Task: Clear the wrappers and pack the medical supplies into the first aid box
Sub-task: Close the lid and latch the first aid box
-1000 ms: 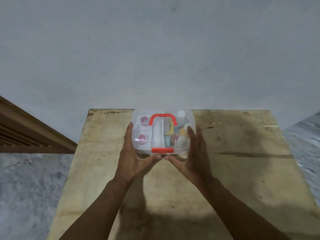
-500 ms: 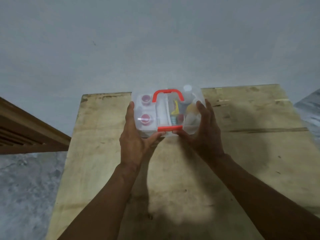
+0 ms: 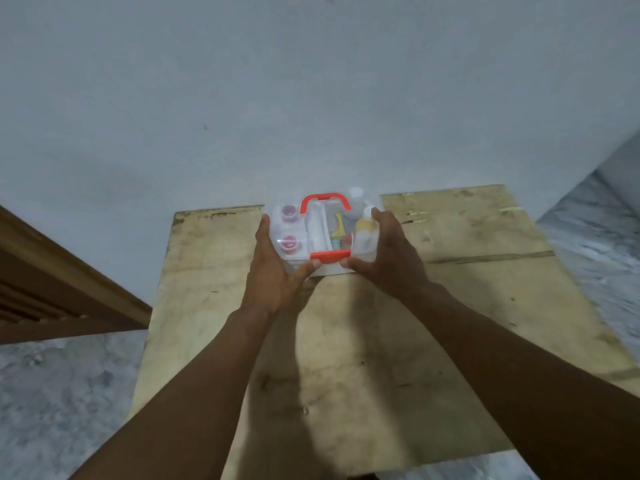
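A clear plastic first aid box (image 3: 323,230) with a red handle and a red front latch sits at the far edge of the wooden table (image 3: 214,306). Its lid is down, and through it I see two pink-capped pots on the left and white and yellow bottles on the right. My left hand (image 3: 277,271) grips the box's left side, thumb at the front near the latch. My right hand (image 3: 384,258) clasps the right side, fingers over the lid's corner. No wrappers are in view.
A grey wall rises right behind the table's far edge. A brown wooden frame (image 3: 52,289) stands to the left. Marbled grey floor (image 3: 52,393) shows on both sides of the table.
Both hands have slid the box away from me toward the wall, and it now reaches the table's far edge. The grip on both sides has stayed the same.
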Demonstrator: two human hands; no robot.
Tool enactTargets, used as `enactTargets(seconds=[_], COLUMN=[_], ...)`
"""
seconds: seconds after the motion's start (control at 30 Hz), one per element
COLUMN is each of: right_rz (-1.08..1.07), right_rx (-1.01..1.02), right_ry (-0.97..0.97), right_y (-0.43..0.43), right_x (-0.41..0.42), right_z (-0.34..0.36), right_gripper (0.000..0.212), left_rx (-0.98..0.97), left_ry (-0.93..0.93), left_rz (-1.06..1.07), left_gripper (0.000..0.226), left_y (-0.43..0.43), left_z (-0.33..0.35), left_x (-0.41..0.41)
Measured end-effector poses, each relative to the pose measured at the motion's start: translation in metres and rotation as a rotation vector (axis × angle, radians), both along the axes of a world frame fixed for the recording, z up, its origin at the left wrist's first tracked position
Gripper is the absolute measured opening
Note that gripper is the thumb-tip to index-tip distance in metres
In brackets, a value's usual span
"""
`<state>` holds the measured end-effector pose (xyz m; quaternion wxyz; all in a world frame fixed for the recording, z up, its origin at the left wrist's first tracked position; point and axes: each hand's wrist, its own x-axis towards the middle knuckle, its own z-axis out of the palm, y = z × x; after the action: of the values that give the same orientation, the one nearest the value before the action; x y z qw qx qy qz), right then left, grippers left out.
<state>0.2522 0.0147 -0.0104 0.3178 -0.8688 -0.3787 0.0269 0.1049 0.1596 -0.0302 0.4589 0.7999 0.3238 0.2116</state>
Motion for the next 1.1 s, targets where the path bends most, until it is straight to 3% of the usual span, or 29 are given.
enactTargets(seconds=[0.1, 0.23, 0.4, 0.53, 0.63, 1.1], right_rz=[0.013, 0.035, -0.008, 0.087, 0.101, 0.122], right_rx=[0.001, 0.058, 0.074, 0.191, 0.234, 0.201], right_ry=[0.040, 0.139, 0.313, 0.373, 0.336, 0.392], right_y=[0.000, -0.004, -0.005, 0.001, 0.008, 0.048], right_x=[0.001, 0.004, 0.012, 0.009, 0.008, 0.055], right_z=[0.008, 0.009, 0.008, 0.016, 0.020, 0.007], right_gripper=[0.098, 0.104, 0.134, 0.104, 0.090, 0.094], left_rx=[-0.002, -0.038, -0.154, -0.126, -0.101, -0.075], left_ry=[0.000, -0.027, -0.098, -0.146, -0.149, -0.057], left_rz=[0.025, -0.015, -0.012, 0.018, 0.025, 0.069], left_gripper=[0.115, 0.103, 0.124, 0.095, 0.091, 0.106], left_y=[0.007, 0.011, 0.005, -0.001, 0.003, 0.048], left_z=[0.000, 0.009, 0.021, 0.027, 0.025, 0.010], left_x=[0.003, 0.004, 0.003, 0.004, 0.008, 0.050])
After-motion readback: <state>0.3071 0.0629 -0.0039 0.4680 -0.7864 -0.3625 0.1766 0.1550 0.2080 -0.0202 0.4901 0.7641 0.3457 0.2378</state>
